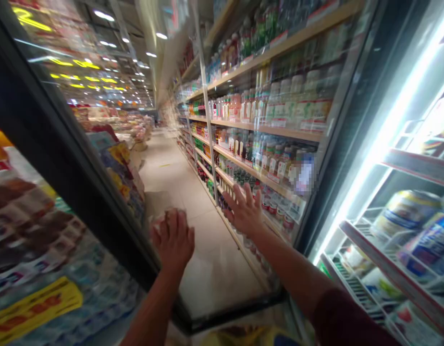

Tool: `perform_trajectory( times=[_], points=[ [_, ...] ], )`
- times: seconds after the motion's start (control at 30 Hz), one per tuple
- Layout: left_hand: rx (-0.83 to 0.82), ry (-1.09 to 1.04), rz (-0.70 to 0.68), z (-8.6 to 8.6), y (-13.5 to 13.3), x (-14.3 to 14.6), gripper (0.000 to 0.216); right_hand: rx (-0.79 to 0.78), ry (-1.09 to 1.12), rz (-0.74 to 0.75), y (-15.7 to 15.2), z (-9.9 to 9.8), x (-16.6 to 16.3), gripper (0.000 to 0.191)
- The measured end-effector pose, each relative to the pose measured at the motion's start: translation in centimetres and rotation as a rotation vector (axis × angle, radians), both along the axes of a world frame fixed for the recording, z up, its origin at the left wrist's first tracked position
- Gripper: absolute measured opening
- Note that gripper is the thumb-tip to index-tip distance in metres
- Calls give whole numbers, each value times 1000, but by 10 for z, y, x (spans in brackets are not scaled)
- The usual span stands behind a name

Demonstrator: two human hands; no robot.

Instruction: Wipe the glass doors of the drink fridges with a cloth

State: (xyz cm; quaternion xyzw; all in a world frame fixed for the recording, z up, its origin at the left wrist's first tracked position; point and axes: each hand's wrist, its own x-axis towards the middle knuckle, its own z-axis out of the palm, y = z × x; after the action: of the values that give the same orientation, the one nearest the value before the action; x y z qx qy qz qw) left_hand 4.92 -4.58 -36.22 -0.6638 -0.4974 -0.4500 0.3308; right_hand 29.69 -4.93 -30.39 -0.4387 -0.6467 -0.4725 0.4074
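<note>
A glass door [222, 269] with a dark frame [99, 178] stands in front of me, swung out from a lit refrigerator. My left hand [175, 240] is raised at the glass near the frame's left side, its fingers pointing up and slightly bent, with nothing seen in it. Whether its palm presses on the pane cannot be told. To the right of it, my right hand [245, 214] is held up with the fingers spread, also bare, at or just short of the glass. Both are somewhat blurred.
Wire fridge shelves [388, 250] hold packaged goods, including a yellow-topped tub [405, 211], at the right. Through the glass, shelves of bottles [279, 103] line a tiled aisle [164, 163]. Packaged goods [30, 206] are stacked at left, above a yellow sign [36, 310].
</note>
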Motion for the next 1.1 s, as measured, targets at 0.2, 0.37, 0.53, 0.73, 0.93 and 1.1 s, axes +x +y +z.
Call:
perform_trajectory(
  times=[0.2, 0.37, 0.53, 0.73, 0.93, 1.1],
  points=[
    [-124, -161, 52, -78, -17, -10, 61, 1, 38, 4, -1, 0, -4, 64],
    [-123, -147, 43, -65, -13, 4, 61, 39, 29, 11, 2, -2, -4, 64],
    [-36, -190, -4, 32, 3, 27, 64, 63, 30, -7, 5, -3, -4, 62],
    [-52, 173, -130, 3, -9, 75, 53, 59, 28, 1, 6, -1, -5, 64],
    [38, 137, -130, 35, 2, 48, 58, 14, 35, 16, 9, -6, -3, 66],
    [-7, -109, -41, 46, 14, 8, 65, 30, 31, 4, 7, -4, -3, 65]
  ],
)
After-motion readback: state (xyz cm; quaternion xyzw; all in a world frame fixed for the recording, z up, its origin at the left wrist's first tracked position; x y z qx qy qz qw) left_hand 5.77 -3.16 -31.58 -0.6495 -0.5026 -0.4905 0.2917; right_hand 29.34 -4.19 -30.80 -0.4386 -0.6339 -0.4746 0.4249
